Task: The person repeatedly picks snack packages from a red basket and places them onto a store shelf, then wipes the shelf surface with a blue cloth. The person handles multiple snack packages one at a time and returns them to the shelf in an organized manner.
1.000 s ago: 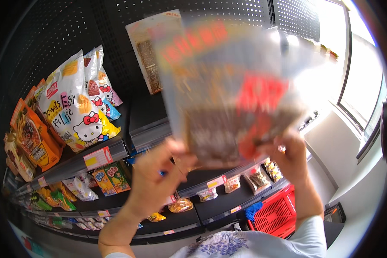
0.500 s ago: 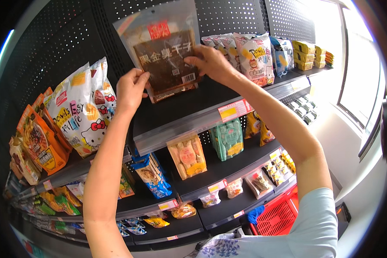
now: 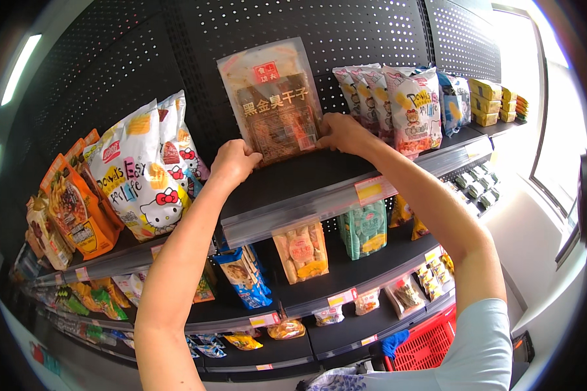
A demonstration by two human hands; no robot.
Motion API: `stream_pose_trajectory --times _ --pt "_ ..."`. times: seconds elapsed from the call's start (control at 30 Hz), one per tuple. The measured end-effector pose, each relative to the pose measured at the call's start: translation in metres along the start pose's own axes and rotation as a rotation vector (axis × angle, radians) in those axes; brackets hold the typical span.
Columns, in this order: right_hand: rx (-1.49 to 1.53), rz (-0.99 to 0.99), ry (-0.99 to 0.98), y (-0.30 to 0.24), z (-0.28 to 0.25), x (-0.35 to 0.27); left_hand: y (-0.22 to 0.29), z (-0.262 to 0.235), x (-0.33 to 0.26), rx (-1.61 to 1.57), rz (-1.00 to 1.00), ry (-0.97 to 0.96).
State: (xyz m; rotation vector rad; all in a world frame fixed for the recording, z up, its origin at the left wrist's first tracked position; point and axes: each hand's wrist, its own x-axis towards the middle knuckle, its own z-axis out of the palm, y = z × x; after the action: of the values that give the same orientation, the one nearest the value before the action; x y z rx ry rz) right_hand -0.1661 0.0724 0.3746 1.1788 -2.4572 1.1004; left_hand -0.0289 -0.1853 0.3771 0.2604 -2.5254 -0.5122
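As hands (image 3: pixel 236 161) (image 3: pixel 343 133) flank pouch (image 3: pixel 272 104), shelf (image 3: pixel 267 186) space, edge (image 3: pixel 300 207)

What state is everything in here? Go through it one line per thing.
Brown pouch: upright, between both hands
Left hand: closed at its lower left edge
Right hand: closed at its lower right edge
White snack bags: plump, standing
Orange pouches: standing
Green pouch: standing
Red basket: partly hidden, contents unclear
Ceiling light: lit

Person's left arm (image 3: pixel 176 274) raised from lower left, left hand (image 3: pixel 235 161) near the centre, fingers (image 3: pixel 249 156) curled inward, right arm (image 3: pixel 432 202) clearly bent at right, right hand (image 3: pixel 346 133) slightly higher
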Motion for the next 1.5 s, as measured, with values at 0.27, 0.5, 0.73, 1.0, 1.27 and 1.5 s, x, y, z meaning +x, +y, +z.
stream_pose_trajectory --times 0.27,0.5,0.73,1.0,1.27,1.5 --pt "-0.19 0.064 0.078 -0.004 0.003 0.006 0.02 -0.005 -0.007 0.179 -0.066 0.023" --pt "-0.189 0.031 0.027 -0.004 0.007 0.013 0.019 0.004 -0.003 0.138 -0.03 -0.009" --pt "-0.25 -0.088 0.065 0.007 0.013 0.021 0.018 0.003 0.003 0.124 -0.016 -0.036" --pt "-0.244 -0.055 0.072 0.012 0.017 0.025 0.02 0.004 0.0 0.115 -0.008 -0.02" --pt "-0.219 -0.046 0.065 0.001 0.008 0.016 0.018 0.006 0.0 0.074 -0.032 0.061" --pt "-0.175 -0.076 0.178 -0.007 -0.003 -0.005 0.027 0.007 -0.007 0.136 0.009 0.254"
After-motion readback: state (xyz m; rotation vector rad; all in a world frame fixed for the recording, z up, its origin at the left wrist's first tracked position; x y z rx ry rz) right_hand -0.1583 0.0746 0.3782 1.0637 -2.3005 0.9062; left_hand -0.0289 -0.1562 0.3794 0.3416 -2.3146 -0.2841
